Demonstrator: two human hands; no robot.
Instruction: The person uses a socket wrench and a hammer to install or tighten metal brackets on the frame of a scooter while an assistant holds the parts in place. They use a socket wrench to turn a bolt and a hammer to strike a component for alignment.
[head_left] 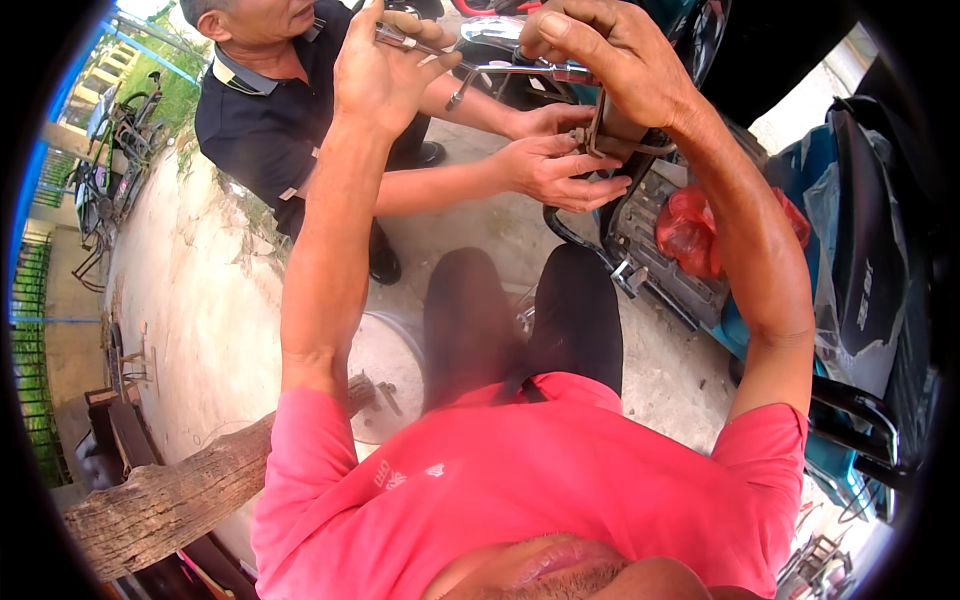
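Observation:
My left hand (385,75) is raised at the upper middle, its fingers closed around a shiny metal tool handle (402,40). Across from it, my right hand (625,65) curls over the thick end of a thin metal rod (520,69) with a bent, dark-tipped end. Whether rod and handle are one piece, I cannot tell. Just below my right hand, a co-worker's two hands (555,170) hold a small metal fitting (590,140) against a bracket on the vehicle. My right fingertips are partly hidden.
A co-worker in a dark shirt (265,130) leans in from the upper left. Beside my right arm are a red plastic bag (688,230) and a black seat (868,240). A rough log (180,495) lies at the lower left, near a round pale lid-like surface (385,365).

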